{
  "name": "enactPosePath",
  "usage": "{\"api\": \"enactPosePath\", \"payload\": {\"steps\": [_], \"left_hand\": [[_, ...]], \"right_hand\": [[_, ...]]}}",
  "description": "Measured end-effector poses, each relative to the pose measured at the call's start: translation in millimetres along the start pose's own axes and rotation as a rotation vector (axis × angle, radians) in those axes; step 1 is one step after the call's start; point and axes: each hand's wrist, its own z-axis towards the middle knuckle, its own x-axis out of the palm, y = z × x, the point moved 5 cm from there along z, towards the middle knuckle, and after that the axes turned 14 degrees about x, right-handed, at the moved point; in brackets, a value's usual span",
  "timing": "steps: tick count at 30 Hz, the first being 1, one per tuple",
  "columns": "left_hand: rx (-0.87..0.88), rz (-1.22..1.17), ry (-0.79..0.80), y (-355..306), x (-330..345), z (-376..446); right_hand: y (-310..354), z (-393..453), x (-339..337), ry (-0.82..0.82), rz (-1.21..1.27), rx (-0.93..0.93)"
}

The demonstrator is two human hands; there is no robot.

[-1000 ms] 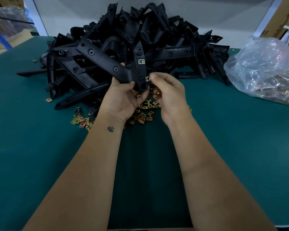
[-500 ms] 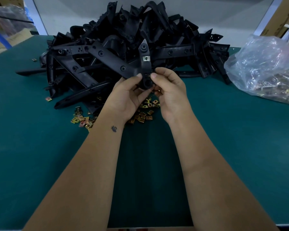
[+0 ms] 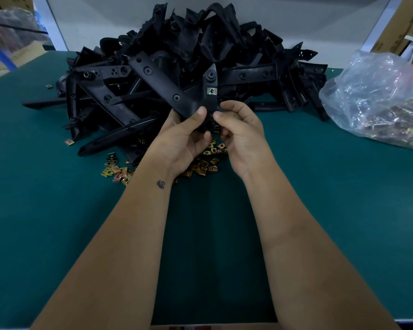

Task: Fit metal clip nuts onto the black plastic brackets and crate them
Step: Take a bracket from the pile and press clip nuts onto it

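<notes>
I hold a black plastic bracket (image 3: 169,89) up in front of the pile, with both hands at its lower end. My left hand (image 3: 184,141) grips it from below, thumb on its front face. My right hand (image 3: 242,136) pinches the same end from the right. One metal clip nut (image 3: 212,91) sits fitted on the bracket's upright arm. Whether a second nut is under my right fingers is hidden. Loose golden clip nuts (image 3: 119,171) lie on the green table beneath my hands.
A large heap of black brackets (image 3: 200,46) fills the back middle of the green table (image 3: 57,222). A clear plastic bag of clip nuts (image 3: 379,101) lies at the right. Stray nuts (image 3: 69,142) sit at the left. Cardboard boxes stand beyond the table's corners.
The bracket has risen slightly and turned more upright. My right hand brought a nut to the bracket's lower end and now presses there beside my left thumb.
</notes>
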Motion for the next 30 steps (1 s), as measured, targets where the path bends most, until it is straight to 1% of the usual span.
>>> {"api": "enactPosePath", "payload": {"steps": [5, 8, 11, 14, 17, 23, 30], "left_hand": [[-0.031, 0.013, 0.021, 3, -1, 0], [-0.025, 0.018, 0.008, 3, -1, 0], [-0.01, 0.001, -0.016, 3, 0, 0], [0.003, -0.004, -0.041, 4, -1, 2], [0.031, 0.008, -0.072, 5, -3, 4], [0.074, -0.048, -0.064, 5, -2, 5], [0.09, -0.084, -0.064, 4, -5, 6]], "right_hand": [[0, 0, 2, 0.02, -0.027, -0.007], [-2, 0, 2, 0.009, -0.002, 0.005], [-3, -1, 3, -0.022, 0.029, 0.011], [-2, -2, 5, -0.093, 0.03, -0.027], [0, -2, 5, -0.2, -0.117, -0.116], [-1, -5, 13, -0.283, -0.497, -0.269], [0, -9, 17, -0.323, -0.699, -0.404]]}}
